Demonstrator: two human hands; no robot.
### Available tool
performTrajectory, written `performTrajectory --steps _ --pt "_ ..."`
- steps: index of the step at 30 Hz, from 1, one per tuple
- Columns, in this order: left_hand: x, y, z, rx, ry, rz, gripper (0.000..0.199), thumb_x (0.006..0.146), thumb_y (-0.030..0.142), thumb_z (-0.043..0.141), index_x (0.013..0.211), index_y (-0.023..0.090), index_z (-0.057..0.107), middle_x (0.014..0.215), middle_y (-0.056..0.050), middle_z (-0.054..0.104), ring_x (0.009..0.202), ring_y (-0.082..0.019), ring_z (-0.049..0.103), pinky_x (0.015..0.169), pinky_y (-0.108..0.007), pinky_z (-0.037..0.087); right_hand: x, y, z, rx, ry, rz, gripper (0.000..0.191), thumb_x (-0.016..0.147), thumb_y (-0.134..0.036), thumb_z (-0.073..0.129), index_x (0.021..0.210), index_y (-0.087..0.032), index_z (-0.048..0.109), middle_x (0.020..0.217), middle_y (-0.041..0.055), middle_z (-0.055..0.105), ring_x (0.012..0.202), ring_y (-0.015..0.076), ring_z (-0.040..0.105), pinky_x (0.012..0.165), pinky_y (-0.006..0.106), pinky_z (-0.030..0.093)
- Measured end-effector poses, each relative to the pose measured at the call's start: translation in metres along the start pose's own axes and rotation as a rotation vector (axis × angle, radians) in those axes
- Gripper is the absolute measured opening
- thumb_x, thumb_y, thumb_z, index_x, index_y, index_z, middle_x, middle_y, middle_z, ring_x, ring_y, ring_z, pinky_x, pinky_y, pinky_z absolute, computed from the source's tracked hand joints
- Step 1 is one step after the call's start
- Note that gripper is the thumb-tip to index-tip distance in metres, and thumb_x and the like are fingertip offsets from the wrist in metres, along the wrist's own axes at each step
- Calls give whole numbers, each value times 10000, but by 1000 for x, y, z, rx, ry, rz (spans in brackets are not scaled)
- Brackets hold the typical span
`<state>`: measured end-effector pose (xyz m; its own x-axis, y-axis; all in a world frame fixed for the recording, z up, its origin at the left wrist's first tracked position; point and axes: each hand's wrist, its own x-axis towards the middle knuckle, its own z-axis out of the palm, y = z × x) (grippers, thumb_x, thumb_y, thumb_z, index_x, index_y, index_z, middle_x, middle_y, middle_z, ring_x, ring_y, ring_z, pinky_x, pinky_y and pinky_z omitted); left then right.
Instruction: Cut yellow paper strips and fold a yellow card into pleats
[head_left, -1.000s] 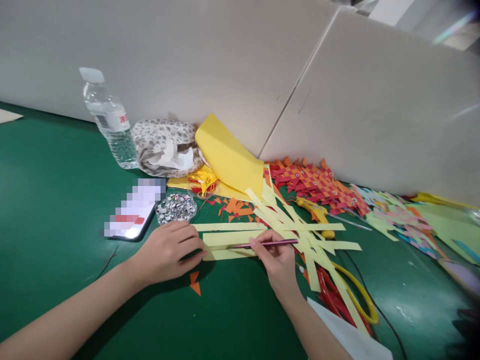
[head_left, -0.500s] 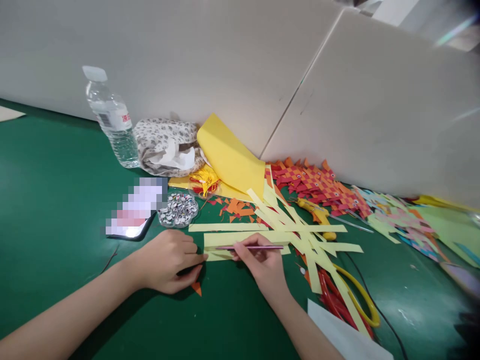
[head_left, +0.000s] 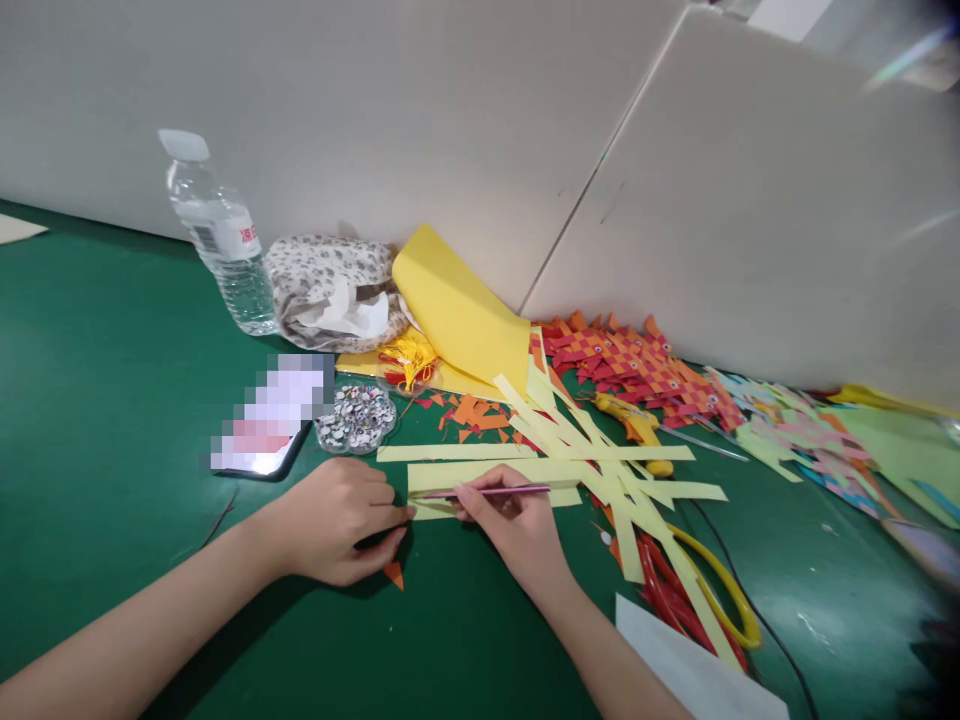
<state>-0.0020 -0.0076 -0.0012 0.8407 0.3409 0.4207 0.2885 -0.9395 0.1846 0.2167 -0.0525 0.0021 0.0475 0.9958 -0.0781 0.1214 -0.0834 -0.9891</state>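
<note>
My left hand rests curled on the green table, its fingertips pressed on the left end of a pale yellow paper piece. What its fingers enclose, if anything, is hidden. My right hand is closed on a thin purple pen-like tool, which lies nearly level over the paper with its tip toward my left hand. A loose yellow strip lies just beyond the paper. Several more pale strips cross in a heap at the right.
A water bottle, a patterned cloth pouch, a phone and a dish of googly eyes stand behind. Woven orange-red paper shapes, a yellow glue gun and yellow-handled scissors lie right.
My right hand and the purple tool have slid slightly left along the paper, toward my left hand. My left hand has stayed in place.
</note>
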Motion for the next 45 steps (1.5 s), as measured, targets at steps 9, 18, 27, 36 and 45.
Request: performTrajectory --steps 9,18,27,36,45 --pt "-1 -1 1 8 2 -2 207 853 207 478 910 185 676 563 3 594 501 -160 518 459 -304 305 0 -2 0 6 16 3 213 736 -368 718 683 -192 610 590 3 675 577 151 641 573 246 493" --pt "0 -1 2 38 29 10 206 850 212 484 911 187 679 559 12 594 488 -162 518 438 -310 324 -1 -3 0 -26 18 9 222 740 -370 713 681 -183 609 578 5 665 566 146 632 571 243 496" --pt "2 1 2 86 58 -6 215 852 214 469 824 179 680 526 8 566 462 -151 506 419 -300 330 1 -4 1 -15 14 2 226 733 -377 717 677 -187 609 584 18 670 568 164 643 573 265 511" --pt "1 2 2 68 43 -23 225 857 205 464 803 178 681 519 5 569 461 -151 504 430 -298 305 1 -1 -5 12 68 -6 259 720 -396 729 659 -189 586 571 15 648 540 160 614 550 274 493" --pt "1 2 1 64 49 -21 231 861 199 459 805 178 682 514 6 569 457 -148 503 434 -299 291 2 4 -15 55 140 -45 275 702 -403 740 643 -188 579 538 -2 608 510 144 565 522 264 456"
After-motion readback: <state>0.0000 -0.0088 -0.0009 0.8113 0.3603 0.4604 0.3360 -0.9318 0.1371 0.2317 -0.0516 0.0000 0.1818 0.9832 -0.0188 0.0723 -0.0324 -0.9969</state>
